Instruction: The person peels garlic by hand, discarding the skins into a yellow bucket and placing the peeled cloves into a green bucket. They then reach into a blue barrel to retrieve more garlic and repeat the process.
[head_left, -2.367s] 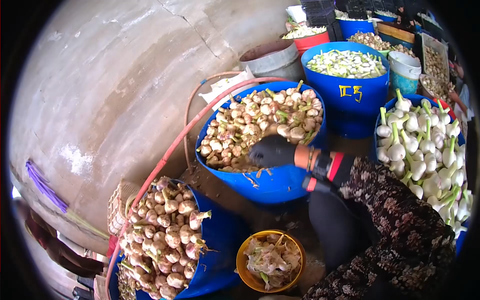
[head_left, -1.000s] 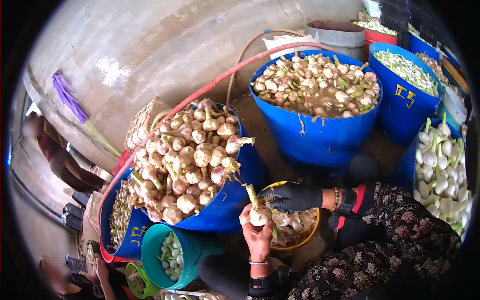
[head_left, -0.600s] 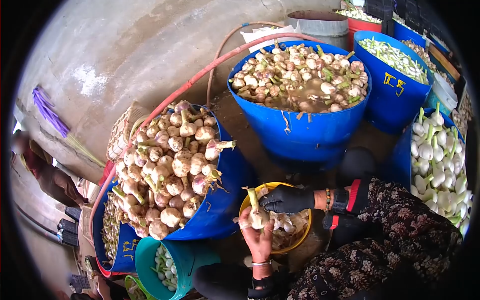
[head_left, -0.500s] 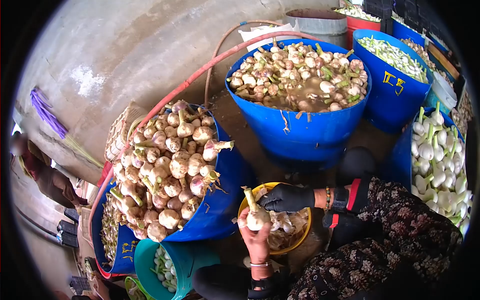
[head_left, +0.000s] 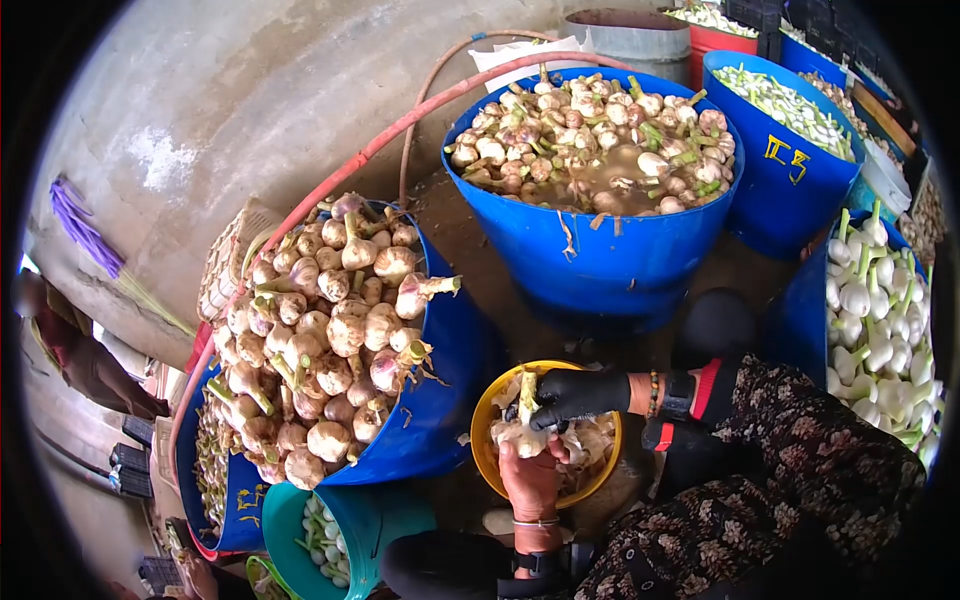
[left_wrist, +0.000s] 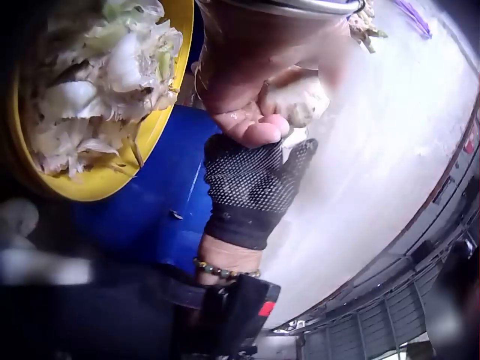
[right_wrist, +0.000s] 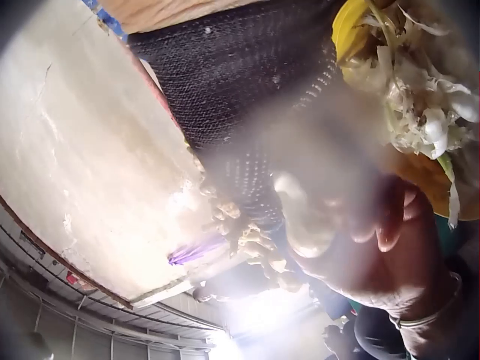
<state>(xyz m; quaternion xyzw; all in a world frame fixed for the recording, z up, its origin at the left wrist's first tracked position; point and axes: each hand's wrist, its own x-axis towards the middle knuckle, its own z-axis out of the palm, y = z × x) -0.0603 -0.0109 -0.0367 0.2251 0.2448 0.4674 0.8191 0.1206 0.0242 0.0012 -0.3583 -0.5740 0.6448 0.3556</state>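
My bare left hand (head_left: 532, 482) grips a garlic bulb (head_left: 517, 437) from below, its thick cut stem pointing up. Against the bulb and stem, my right hand (head_left: 582, 394), in a black glove, pinches with curled fingers. Both are over a yellow bucket (head_left: 483, 445) of papery garlic skins. In the left wrist view, the pale bulb (left_wrist: 296, 99) shows beyond the bare palm, with the dotted glove (left_wrist: 251, 176) right at it. The right wrist view is blurred in the middle; a whitish part of the bulb (right_wrist: 301, 225) shows between glove and bare fingers.
A tilted blue tub (head_left: 440, 385) heaped with unpeeled garlic stands left, above a teal bucket (head_left: 375, 515) of peeled bulbs. Behind is a blue tub (head_left: 600, 260) of garlic in muddy water. White garlic (head_left: 870, 300) fills a tub at right. A red hose (head_left: 370, 150) crosses the left side.
My right hand has come from the water tub to the bulb in my left hand. Lately the bulb has turned from leaning left to stem upright, and the gloved fingers have closed onto it.
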